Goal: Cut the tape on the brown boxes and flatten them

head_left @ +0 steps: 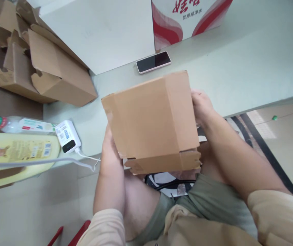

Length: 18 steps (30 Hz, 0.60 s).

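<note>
A small brown cardboard box is held up in front of me, above my lap and over the near edge of the table. My left hand grips its left side, with the fingers hidden behind the box. My right hand clasps its right side, fingers wrapped round the far edge. A flap along the box's lower edge is folded over.
A phone lies face up on the table behind the box. Flattened and folded cardboard boxes are piled at the left. A white power bank with a cable, a plastic bottle and a yellow bottle lie at the left. A red-and-white carton stands at the back.
</note>
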Motion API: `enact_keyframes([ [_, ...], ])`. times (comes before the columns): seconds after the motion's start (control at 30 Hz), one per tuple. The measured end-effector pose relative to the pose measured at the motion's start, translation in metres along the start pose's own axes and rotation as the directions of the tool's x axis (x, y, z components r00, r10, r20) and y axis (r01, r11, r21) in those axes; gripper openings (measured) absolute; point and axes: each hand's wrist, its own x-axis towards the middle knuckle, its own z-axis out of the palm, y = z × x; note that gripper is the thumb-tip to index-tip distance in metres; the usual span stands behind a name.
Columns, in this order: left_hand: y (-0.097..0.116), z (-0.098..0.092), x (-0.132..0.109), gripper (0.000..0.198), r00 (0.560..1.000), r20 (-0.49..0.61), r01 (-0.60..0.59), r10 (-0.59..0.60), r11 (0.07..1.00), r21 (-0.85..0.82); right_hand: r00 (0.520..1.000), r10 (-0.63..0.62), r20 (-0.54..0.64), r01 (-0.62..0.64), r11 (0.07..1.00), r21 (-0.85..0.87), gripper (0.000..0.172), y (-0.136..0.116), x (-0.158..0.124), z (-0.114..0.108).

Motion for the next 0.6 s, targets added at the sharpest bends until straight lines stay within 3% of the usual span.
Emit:
enact_keyframes([
  [0.07, -0.002, -0.007, 0.007, 0.042, 0.998, -0.028, -0.060, 0.059, 0.998, -0.033, 0.998, 0.030, -0.052, -0.027, 0.997, 0.072, 0.056, -0.001, 0.006, -0.004],
  [0.13, 0.000, -0.014, 0.020, 0.037, 0.983, -0.076, -0.175, 0.170, 0.981, -0.077, 0.998, 0.056, -0.029, -0.053, 0.994, 0.092, 0.061, -0.003, 0.009, -0.007],
  [0.23, 0.008, -0.019, 0.042, 0.031, 0.941, -0.130, -0.327, 0.312, 0.937, -0.120, 0.992, 0.091, 0.090, -0.099, 0.991, 0.091, 0.068, -0.002, 0.006, -0.004],
  [0.37, 0.013, -0.020, 0.052, 0.033, 0.936, -0.130, -0.343, 0.327, 0.931, -0.126, 0.956, 0.166, 0.242, -0.192, 0.978, 0.085, 0.067, 0.010, -0.004, 0.013],
  [0.47, 0.011, -0.021, 0.045, 0.041, 0.927, -0.104, -0.367, 0.360, 0.929, -0.053, 0.975, 0.178, 0.136, -0.190, 0.978, 0.083, 0.060, 0.019, -0.014, 0.028],
  [0.6, 0.009, -0.025, 0.037, 0.043, 0.874, -0.092, -0.478, 0.477, 0.878, 0.017, 0.989, 0.135, 0.065, -0.145, 0.971, 0.191, 0.059, 0.018, -0.026, 0.043],
])
